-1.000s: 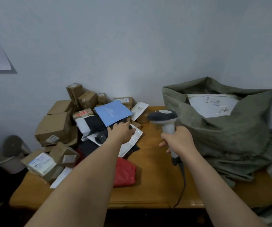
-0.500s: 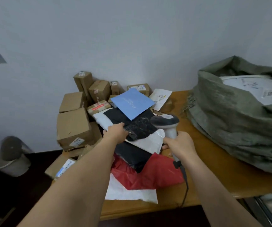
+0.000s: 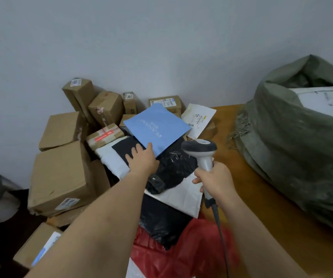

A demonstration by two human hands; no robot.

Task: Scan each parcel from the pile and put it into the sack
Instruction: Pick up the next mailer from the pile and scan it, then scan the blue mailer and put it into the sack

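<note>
Blue and flat, the blue mailer (image 3: 156,128) lies on top of the parcel pile (image 3: 105,149) on the wooden table (image 3: 265,197). The left hand (image 3: 141,160) reaches over the pile with its fingers straight and a little apart, and the fingertips touch the near corner of the blue mailer. It is not holding it yet. The right hand (image 3: 214,180) is wrapped tight round the grip of the barcode scanner (image 3: 203,155), whose head points toward the pile. The green sack (image 3: 293,149) sits open on the right, well apart from the pile, with a white parcel (image 3: 325,103) already inside.

I think this step is picking the next parcel. It would be good to slide the fingers under the corner, lift it, and turn it so the label faces the scanner. No label shows on the blue side, so it may be underneath.
</note>
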